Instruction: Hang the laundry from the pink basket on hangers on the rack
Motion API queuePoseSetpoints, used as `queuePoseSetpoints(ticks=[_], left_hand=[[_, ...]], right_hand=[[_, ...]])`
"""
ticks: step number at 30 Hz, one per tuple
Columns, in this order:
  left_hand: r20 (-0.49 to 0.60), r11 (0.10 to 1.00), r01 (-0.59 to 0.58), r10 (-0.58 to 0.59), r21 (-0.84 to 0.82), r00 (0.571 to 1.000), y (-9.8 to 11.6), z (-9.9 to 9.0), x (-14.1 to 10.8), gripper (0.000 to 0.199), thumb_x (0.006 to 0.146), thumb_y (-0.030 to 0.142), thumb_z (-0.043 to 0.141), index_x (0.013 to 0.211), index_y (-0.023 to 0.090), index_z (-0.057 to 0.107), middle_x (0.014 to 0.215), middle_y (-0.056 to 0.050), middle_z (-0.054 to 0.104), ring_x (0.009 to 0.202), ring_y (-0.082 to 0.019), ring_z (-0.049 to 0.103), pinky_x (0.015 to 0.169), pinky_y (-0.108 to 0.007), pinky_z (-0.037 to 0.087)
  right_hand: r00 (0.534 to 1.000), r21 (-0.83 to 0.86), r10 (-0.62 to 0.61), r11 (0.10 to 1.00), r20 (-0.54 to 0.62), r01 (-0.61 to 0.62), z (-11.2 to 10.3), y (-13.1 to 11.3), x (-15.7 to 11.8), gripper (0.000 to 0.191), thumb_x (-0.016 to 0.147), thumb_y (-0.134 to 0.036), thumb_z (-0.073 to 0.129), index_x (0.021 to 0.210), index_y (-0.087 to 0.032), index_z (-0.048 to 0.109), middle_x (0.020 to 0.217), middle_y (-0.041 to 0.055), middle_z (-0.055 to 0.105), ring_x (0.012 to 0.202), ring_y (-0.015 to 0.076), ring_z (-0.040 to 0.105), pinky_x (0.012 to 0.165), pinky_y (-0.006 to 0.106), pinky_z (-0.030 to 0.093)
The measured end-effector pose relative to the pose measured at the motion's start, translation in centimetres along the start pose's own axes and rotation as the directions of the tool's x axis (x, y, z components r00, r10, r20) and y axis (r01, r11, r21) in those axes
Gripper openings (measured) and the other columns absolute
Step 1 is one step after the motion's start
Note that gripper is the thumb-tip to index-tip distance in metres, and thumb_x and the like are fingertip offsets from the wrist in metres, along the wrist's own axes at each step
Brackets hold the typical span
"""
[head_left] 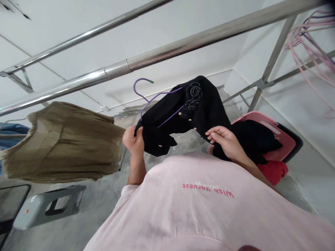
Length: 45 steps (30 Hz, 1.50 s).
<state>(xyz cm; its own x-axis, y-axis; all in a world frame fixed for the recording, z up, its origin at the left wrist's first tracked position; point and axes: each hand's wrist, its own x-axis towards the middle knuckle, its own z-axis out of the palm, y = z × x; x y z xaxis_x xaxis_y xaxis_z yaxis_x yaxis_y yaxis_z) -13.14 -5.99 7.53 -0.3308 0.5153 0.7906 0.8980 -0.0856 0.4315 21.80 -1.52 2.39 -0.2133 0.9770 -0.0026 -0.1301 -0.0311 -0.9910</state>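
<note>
The purple hanger [157, 101] is already partly inside the black top [183, 111]; the left hand [134, 139] pinches hanger and cloth tight; the right hand [225, 139] grips the hem; it is not yet on the metal rail [162, 52].

The black garment [199, 111] hangs crumpled in the air below the steel rail [157, 55] — dark fabric with silver embroidered swirls and small metal studs. A purple hanger [157, 101] is threaded into it, its hook poking up to the left, green-tipped. One end is bunched — the other drapes down rightward.
</note>
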Motion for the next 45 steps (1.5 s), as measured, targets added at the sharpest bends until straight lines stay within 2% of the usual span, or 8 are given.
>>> queuePoseSetpoints(ticks=[3, 7, 14, 23, 29, 36, 39, 45], left_hand=[[-0.080, 0.999, 0.012, -0.008, 0.046, 0.997, -0.5, -1.2, 0.3, 0.020, 0.089, 0.033, 0.060, 0.079, 0.017, 0.064, 0.067, 0.000, 0.056, 0.065, -0.013, 0.051, 0.065, -0.026, 0.037], [-0.115, 0.992, 0.033, -0.019, 0.125, 0.993, -1.3, -2.2, 0.5, 0.019, 0.088, 0.033, 0.061, 0.079, 0.017, 0.065, 0.069, -0.001, 0.059, 0.068, -0.014, 0.053, 0.067, -0.026, 0.038], [-0.189, 0.956, 0.164, -0.119, 0.242, 0.975, -2.9, -4.7, 0.3, 0.021, 0.085, 0.036, 0.060, 0.079, 0.017, 0.066, 0.073, -0.003, 0.062, 0.071, -0.017, 0.055, 0.070, -0.028, 0.041], [-0.478, 0.824, 0.453, -0.264, 0.339, 0.838, -2.8, -10.3, 1.5, 0.014, 0.080, 0.027, 0.062, 0.071, 0.017, 0.059, 0.070, -0.002, 0.059, 0.072, -0.017, 0.052, 0.072, -0.029, 0.038], [-0.472, 0.779, 0.484, -0.279, 0.399, 0.836, -3.1, -11.5, 2.4, 0.016, 0.081, 0.029, 0.062, 0.070, 0.019, 0.055, 0.072, -0.002, 0.058, 0.074, -0.018, 0.050, 0.073, -0.031, 0.036], [-0.521, 0.750, 0.516, -0.270, 0.413, 0.810, -5.2, -12.8, 3.8, 0.015, 0.078, 0.025, 0.064, 0.070, 0.018, 0.055, 0.073, -0.002, 0.056, 0.074, -0.017, 0.048, 0.073, -0.032, 0.033], [-0.505, 0.730, 0.519, -0.275, 0.445, 0.818, -5.5, -13.0, 4.4, 0.014, 0.079, 0.025, 0.063, 0.071, 0.018, 0.055, 0.073, -0.002, 0.054, 0.073, -0.017, 0.045, 0.071, -0.031, 0.030], [-0.392, 0.698, 0.493, -0.319, 0.520, 0.863, -4.2, -12.7, 4.7, 0.012, 0.084, 0.026, 0.061, 0.075, 0.018, 0.057, 0.072, -0.001, 0.051, 0.068, -0.016, 0.040, 0.065, -0.031, 0.021]], right_hand=[[0.997, -0.015, 0.072, 0.997, 0.026, -0.071, -0.3, 0.9, -0.2, 0.030, 0.077, -0.045, 0.074, 0.087, -0.018, 0.068, 0.091, 0.0054, 0.068, 0.073, 0.0106, 0.059, 0.064, 0.022, 0.047], [0.990, -0.038, 0.127, 0.992, 0.067, -0.124, 0.2, 1.1, -0.1, 0.034, 0.074, -0.049, 0.075, 0.084, -0.017, 0.067, 0.087, 0.0050, 0.067, 0.071, 0.0107, 0.057, 0.063, 0.023, 0.046], [0.961, -0.094, 0.233, 0.971, 0.146, -0.221, 1.2, 0.8, 0.6, 0.040, 0.070, -0.054, 0.076, 0.082, -0.018, 0.065, 0.085, 0.0053, 0.066, 0.067, 0.0110, 0.055, 0.058, 0.025, 0.044], [0.944, -0.121, 0.228, 0.972, 0.240, -0.204, 2.1, 1.8, 2.1, 0.048, 0.065, -0.062, 0.077, 0.079, -0.018, 0.065, 0.086, 0.0048, 0.067, 0.069, 0.0113, 0.056, 0.065, 0.026, 0.048], [0.922, -0.146, 0.221, 0.972, 0.316, -0.183, 2.6, 2.3, 2.7, 0.053, 0.064, -0.066, 0.077, 0.080, -0.017, 0.064, 0.085, 0.0052, 0.068, 0.069, 0.0119, 0.057, 0.064, 0.027, 0.048], [0.908, -0.132, 0.244, 0.969, 0.341, -0.210, 2.5, 3.2, 2.5, 0.055, 0.064, -0.067, 0.077, 0.082, -0.017, 0.064, 0.085, 0.0051, 0.068, 0.069, 0.0112, 0.057, 0.065, 0.026, 0.048], [0.906, -0.125, 0.245, 0.969, 0.345, -0.214, 2.3, 3.5, 2.4, 0.053, 0.065, -0.066, 0.077, 0.082, -0.017, 0.065, 0.085, 0.0051, 0.067, 0.069, 0.0111, 0.057, 0.065, 0.026, 0.048], [0.910, -0.120, 0.247, 0.968, 0.333, -0.219, 2.2, 3.8, 2.2, 0.056, 0.063, -0.069, 0.077, 0.080, -0.017, 0.065, 0.084, 0.0058, 0.067, 0.069, 0.0117, 0.056, 0.065, 0.027, 0.048]])
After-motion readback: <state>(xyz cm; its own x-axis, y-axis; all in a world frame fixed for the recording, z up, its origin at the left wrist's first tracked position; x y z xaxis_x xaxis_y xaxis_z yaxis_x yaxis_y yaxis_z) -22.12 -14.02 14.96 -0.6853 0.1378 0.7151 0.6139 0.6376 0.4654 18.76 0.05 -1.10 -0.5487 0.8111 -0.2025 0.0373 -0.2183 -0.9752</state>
